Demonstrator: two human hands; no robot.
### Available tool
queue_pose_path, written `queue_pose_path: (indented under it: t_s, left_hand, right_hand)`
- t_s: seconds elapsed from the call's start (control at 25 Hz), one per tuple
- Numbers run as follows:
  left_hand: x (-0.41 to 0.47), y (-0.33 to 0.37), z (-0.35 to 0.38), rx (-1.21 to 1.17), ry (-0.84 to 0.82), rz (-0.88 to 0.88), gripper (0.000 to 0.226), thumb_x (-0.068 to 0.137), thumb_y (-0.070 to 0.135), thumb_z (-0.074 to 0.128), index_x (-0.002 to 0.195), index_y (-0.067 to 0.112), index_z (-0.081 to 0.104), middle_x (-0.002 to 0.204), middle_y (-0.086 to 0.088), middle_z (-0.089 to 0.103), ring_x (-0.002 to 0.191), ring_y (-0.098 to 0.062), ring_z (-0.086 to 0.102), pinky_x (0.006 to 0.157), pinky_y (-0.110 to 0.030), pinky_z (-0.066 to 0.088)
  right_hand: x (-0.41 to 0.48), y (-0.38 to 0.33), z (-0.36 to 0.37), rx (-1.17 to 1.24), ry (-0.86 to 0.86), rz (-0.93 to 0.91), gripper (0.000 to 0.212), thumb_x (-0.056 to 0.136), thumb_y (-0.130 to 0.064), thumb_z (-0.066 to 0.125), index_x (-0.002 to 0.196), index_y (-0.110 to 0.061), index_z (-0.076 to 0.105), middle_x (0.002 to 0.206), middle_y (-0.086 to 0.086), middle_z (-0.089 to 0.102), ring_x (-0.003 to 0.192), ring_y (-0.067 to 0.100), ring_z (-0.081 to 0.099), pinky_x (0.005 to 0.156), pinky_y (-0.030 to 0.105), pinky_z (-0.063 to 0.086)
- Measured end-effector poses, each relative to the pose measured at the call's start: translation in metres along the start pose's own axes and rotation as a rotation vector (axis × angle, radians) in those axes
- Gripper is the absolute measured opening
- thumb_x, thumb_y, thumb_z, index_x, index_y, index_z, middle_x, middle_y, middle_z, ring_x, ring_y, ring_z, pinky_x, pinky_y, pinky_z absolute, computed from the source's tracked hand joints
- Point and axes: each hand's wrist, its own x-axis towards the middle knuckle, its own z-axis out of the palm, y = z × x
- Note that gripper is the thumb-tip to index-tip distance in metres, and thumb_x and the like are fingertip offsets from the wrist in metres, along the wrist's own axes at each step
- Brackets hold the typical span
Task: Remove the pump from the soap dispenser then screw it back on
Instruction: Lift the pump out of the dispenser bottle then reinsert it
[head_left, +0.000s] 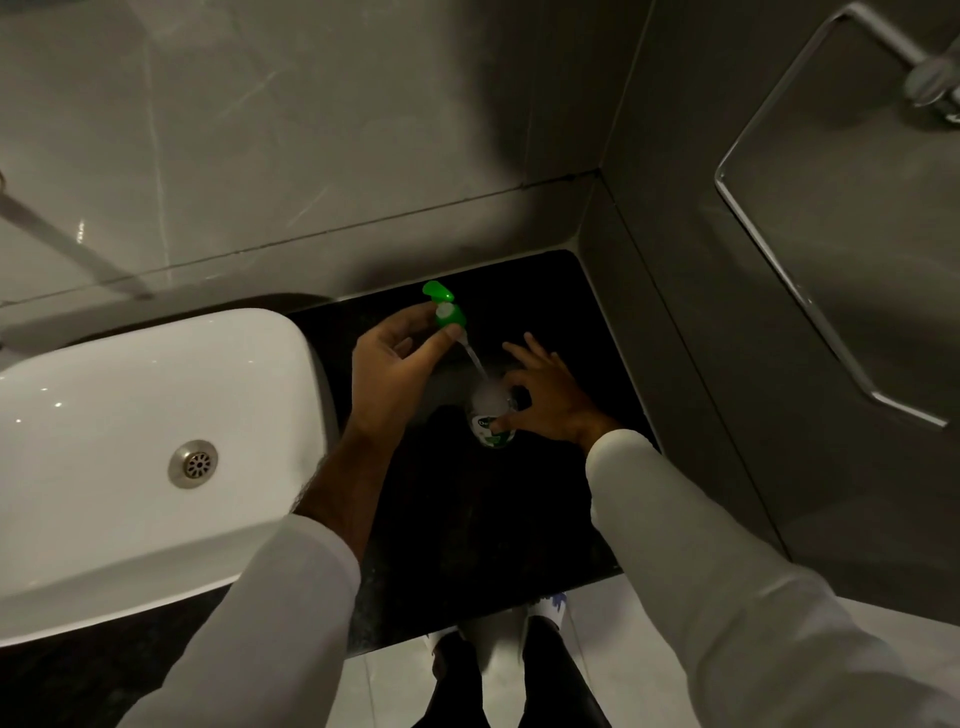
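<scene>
The green pump (445, 305) is off the soap dispenser bottle (490, 415) and held up and to the left of it. My left hand (397, 364) grips the pump's green collar between thumb and fingers. Its clear dip tube (475, 359) slants down to the bottle's open mouth. The small clear bottle with a green and white label stands on the black counter (561, 296). My right hand (548, 395) holds the bottle's neck with thumb and forefinger, the other fingers spread.
A white basin (130, 441) with a metal drain (192, 463) sits to the left, close to my left forearm. Grey tiled walls close the back and right. A metal towel rail (779, 270) hangs on the right wall. The counter's front edge lies near my elbows.
</scene>
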Motion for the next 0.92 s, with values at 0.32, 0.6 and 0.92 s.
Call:
queue_pose_path:
  t_s: [0.32,0.6,0.92]
  left_hand:
    - [-0.004,-0.036,0.016,0.241,-0.148,-0.085,0.032,0.085,0.015,0.084,0.105,0.036,0.07,0.093,0.024,0.074,0.093,0.02,0.067,0.079,-0.002,0.051]
    - [-0.009,-0.046,0.019,0.292,-0.301,-0.113,0.042,0.089,0.011,0.079,0.121,0.037,0.067,0.11,0.023,0.07,0.107,0.012,0.065,0.09,-0.006,0.051]
    - [-0.019,-0.054,0.024,0.385,-0.385,-0.026,0.039,0.088,0.021,0.081,0.119,0.04,0.067,0.114,0.027,0.059,0.104,0.028,0.054,0.081,0.007,0.04]
  right_hand:
    - [0.003,0.005,0.003,0.037,0.02,-0.03,0.041,0.075,-0.045,0.082,0.1,-0.014,0.073,0.17,-0.006,0.015,0.159,0.02,-0.007,0.127,0.053,-0.001]
    - [0.005,0.011,0.005,-0.005,0.048,-0.044,0.039,0.073,-0.053,0.08,0.094,-0.021,0.074,0.17,-0.011,0.01,0.158,0.021,-0.011,0.123,0.056,-0.006]
    - [0.005,0.013,0.006,-0.01,0.042,-0.053,0.047,0.075,-0.056,0.077,0.11,-0.024,0.075,0.171,-0.01,0.008,0.158,0.022,-0.012,0.123,0.058,-0.005]
